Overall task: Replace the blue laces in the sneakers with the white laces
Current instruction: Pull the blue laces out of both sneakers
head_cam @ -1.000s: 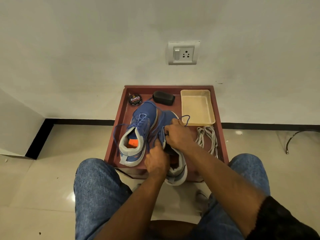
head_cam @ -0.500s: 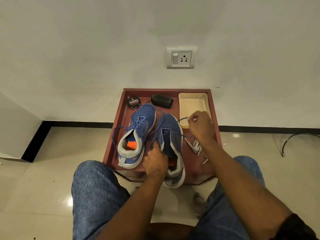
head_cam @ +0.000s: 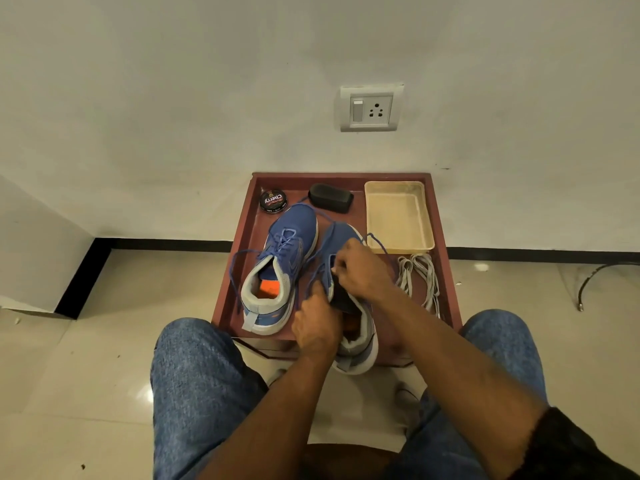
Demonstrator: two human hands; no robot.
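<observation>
Plainly both grips clench the right sneaker (head_cam: 349, 244) (blue laces (head_cam: 377, 242)); tin (head_cam: 273, 201) reads "Cherry".

The person wears blue denim jeans (head_cam: 201, 386), mottled and faded in lighter patches over both thighs and knees, the cloth showing a fine grainy weave. A black sleeve (head_cam: 571, 448) of dark, slightly rough fabric covers the right upper arm and ends around the elbow with an uneven edge. Both forearms are bare from there down, as are the left hand (head_cam: 317, 327) and the right hand (head_cam: 362, 271). No rings, watch or bracelets show.
</observation>
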